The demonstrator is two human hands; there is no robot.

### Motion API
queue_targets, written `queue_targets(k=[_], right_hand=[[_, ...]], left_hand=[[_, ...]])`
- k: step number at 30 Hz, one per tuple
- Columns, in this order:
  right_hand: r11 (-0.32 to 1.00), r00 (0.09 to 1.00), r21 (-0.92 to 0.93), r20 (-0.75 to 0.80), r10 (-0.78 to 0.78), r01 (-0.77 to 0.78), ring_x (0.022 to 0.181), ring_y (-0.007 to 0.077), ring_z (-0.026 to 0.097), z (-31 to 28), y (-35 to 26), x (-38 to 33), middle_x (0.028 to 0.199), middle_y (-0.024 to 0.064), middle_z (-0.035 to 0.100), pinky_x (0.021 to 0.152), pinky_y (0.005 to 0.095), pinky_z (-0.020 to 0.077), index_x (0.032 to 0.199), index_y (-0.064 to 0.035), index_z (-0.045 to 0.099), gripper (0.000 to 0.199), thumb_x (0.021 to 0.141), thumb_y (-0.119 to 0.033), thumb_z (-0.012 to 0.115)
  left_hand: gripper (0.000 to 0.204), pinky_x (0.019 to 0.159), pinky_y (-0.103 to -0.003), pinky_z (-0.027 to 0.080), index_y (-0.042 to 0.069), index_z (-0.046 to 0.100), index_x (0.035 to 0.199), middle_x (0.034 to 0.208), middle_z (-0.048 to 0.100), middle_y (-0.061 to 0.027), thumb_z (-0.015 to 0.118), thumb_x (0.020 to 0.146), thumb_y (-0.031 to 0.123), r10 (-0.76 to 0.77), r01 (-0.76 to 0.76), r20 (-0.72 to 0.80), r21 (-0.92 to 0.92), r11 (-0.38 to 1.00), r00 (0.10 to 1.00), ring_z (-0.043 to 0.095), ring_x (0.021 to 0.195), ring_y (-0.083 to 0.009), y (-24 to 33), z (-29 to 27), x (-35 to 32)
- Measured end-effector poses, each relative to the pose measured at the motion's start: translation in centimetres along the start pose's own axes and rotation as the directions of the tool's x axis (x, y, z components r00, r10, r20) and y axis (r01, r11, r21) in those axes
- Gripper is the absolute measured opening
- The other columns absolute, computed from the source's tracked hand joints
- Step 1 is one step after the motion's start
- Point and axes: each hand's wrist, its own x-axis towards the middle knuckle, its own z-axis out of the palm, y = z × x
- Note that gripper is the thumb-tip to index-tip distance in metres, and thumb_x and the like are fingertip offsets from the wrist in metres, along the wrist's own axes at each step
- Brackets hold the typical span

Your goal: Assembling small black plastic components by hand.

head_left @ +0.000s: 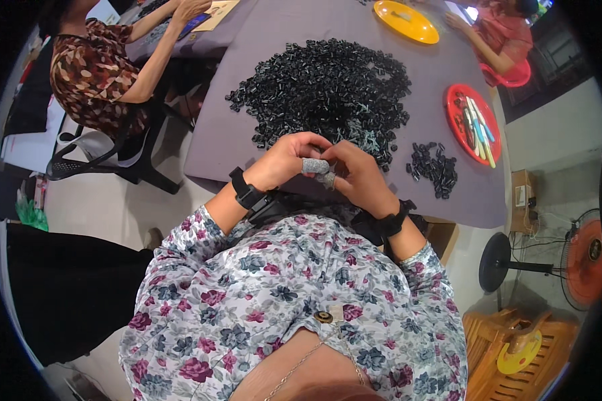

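My left hand (284, 160) and my right hand (362, 175) meet at the table's near edge, fingertips pinched together. Whatever they hold between them is small and hidden by the fingers. Grey wraps (314, 166) cover digits where the hands meet. Just beyond my hands spreads a large heap of small glossy black pieces (314, 87). Pale grey-green bits (362, 136) lie in its near part. To the right of my right hand sits a smaller pile of black pieces (432, 168), apart from the heap.
A red plate (454, 100) at the right holds several long-handled tools and dark bits. Farther off lies a yellow plate (408, 28). Two people sit at the far left and far right. A black chair (150, 144), an orange fan (585, 257) and stacked orange-brown chairs (508, 374) stand around the purple-grey cloth (214, 127).
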Motion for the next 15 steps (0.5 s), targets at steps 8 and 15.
queue_targets(k=[8, 15], right_hand=[[0.93, 0.987, -0.359, 0.16, -0.029, 0.086, 0.084, 0.0353, 0.067, -0.1, -0.5, 0.5, 0.097, 0.0136, 0.062, 0.071, 0.0434, 0.054, 0.106, -0.0039, 0.059, 0.03, 0.079, -0.005, 0.072], [0.929, 0.983, -0.353, 0.176, -0.053, 0.113, 0.085, 0.0373, 0.067, 0.6, -0.6, 0.4, 0.093, 0.014, 0.063, 0.072, 0.0482, 0.0533, 0.1, -0.0039, 0.058, 0.023, 0.089, -0.02, 0.07]], left_hand=[[0.051, 0.078, -0.024, 0.052, 0.003, 0.061, 0.134, 0.099, 0.07, -0.0009, 0.059, 0.086, -0.014, -0.041, 0.031, 0.04, 0.225, 0.974, 0.998, 0.065, 0.089, -0.0078, 0.9, -0.1, -0.3], [0.06, 0.077, -0.023, 0.051, 0.002, 0.059, 0.138, 0.096, 0.068, -0.0011, 0.056, 0.081, -0.017, -0.137, 0.114, 0.111, 0.197, 0.974, 0.984, 0.064, 0.089, -0.0078, 3.2, -0.2, -0.3]])
